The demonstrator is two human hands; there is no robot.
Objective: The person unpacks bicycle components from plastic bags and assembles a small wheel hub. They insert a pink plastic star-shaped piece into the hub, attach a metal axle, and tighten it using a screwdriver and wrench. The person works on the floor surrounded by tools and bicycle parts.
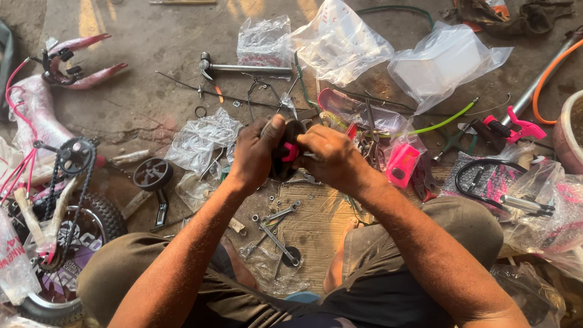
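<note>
both hands closed on one small wheel, black with a pink hub, held up over the floor in front of the knees. left hand wraps its left edge, thumb up over the top rim. right hand curls on the right side, fingers at the pink hub; can't tell if a tool or nut is pinched in there, too hidden.

person sits on the ground, knees apart. below the hands, on a cardboard sheet, lie spanners and a few small nuts. a second small wheel on its bracket lies on the floor to the left, well apart from the held one. further left, a bike rear wheel with knobbly tyre, plus chain and sprocket. pink fork at top left on the concrete.

above the hands: a hammer lying flat, thin rods and cables beside it, crumpled clear plastic bags across the top. a white box in a bag at top right. right of the hands: a pink plastic part just beside the right wrist, a green cable, a pink clamp piece, an orange hose at the far right edge. black saddle wrapped in plastic at right, near the right knee.
</note>
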